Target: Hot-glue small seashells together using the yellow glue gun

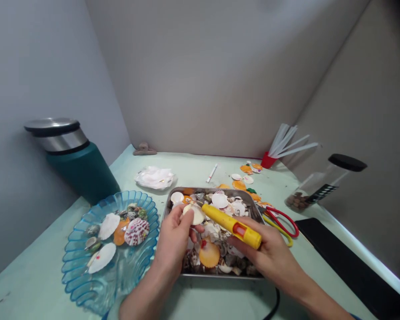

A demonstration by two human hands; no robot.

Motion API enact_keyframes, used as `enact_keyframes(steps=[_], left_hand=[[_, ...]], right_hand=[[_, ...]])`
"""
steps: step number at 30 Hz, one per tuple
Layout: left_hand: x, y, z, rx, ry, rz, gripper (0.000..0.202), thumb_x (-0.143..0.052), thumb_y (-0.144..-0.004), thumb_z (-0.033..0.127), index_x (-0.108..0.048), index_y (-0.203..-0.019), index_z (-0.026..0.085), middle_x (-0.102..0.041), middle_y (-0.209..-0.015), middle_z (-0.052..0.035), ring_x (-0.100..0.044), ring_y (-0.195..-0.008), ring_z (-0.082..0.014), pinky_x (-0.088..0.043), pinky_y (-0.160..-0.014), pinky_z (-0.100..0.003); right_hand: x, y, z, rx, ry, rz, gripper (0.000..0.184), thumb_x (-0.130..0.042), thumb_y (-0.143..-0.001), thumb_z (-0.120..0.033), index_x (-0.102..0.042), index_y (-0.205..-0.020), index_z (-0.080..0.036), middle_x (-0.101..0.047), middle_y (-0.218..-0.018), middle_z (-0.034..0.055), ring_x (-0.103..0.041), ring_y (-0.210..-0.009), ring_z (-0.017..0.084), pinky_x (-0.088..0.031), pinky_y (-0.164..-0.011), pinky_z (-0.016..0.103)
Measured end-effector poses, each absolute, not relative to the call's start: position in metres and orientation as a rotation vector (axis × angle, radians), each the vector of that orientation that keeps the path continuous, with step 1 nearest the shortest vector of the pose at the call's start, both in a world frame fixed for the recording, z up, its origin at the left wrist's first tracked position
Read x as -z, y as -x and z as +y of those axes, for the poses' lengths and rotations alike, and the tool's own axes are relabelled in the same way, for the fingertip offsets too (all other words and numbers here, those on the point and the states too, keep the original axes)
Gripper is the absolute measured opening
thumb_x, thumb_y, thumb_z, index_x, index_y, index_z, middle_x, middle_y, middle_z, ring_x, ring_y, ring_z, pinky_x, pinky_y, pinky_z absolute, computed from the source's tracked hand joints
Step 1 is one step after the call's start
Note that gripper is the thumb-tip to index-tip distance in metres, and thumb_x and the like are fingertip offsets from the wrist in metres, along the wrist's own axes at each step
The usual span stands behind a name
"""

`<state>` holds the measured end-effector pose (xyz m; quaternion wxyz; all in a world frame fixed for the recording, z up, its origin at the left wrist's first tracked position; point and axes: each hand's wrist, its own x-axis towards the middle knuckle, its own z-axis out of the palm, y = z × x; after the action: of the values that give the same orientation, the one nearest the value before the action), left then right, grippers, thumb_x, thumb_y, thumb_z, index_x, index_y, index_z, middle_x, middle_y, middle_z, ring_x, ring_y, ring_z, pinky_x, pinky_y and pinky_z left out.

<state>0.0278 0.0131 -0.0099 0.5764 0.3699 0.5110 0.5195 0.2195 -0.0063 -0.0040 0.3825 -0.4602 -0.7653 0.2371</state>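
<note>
My left hand (173, 238) pinches a pale scallop shell (196, 214) over a metal tray (176, 198) full of mixed seashells. My right hand (270, 255) grips a yellow glue gun (231, 226) with an orange trigger; its tip points at the shell in my left hand and touches or nearly touches it. A black cord (273, 306) runs from under my right wrist toward the table's front edge. Both hands hover above the tray's middle.
A blue scalloped glass dish (86, 271) with several shells lies at the left. A teal flask (76, 164) stands behind it. Red and yellow scissors (283, 222), a clear jar lying on its side (323, 184), glue sticks in a red cup (280, 149), a white plate (155, 178) and a black pad (346, 262) surround the tray.
</note>
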Motion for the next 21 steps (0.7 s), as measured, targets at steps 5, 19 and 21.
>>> enact_keyframes(steps=[5,19,21], left_hand=[[0.007,-0.029,0.013,-1.201,-0.886,1.221,0.028,-0.057,-0.078,0.039,-0.054,-0.094,0.015,-0.062,-0.052,0.0011,-0.042,-0.036,-0.0063,-0.028,-0.038,-0.015],[0.008,-0.03,0.012,-1.194,-0.856,1.164,0.027,-0.059,-0.077,0.038,-0.053,-0.091,0.016,-0.059,-0.047,0.0037,-0.045,-0.031,-0.0079,-0.03,-0.035,-0.016],[0.008,-0.03,0.013,-1.201,-0.842,1.158,0.027,-0.06,-0.076,0.038,-0.053,-0.09,0.016,-0.058,-0.047,0.0045,-0.046,-0.031,-0.0085,-0.031,-0.035,-0.017]], right_hand=[[0.011,-0.222,-0.006,-0.467,1.15,-2.045,0.034,-0.056,-0.078,-0.011,-0.06,-0.11,-0.022,-0.069,-0.105,0.0033,-0.066,-0.09,0.019,-0.052,-0.078,0.027],[0.016,-0.22,-0.011,0.096,1.1,-2.273,0.042,-0.049,-0.077,-0.009,-0.057,-0.117,-0.013,-0.068,-0.086,0.0109,-0.063,-0.075,0.024,-0.048,-0.063,0.036],[0.016,-0.22,-0.012,0.139,1.104,-2.284,0.04,-0.048,-0.079,-0.009,-0.057,-0.118,-0.012,-0.067,-0.084,0.0103,-0.061,-0.073,0.024,-0.047,-0.061,0.036]])
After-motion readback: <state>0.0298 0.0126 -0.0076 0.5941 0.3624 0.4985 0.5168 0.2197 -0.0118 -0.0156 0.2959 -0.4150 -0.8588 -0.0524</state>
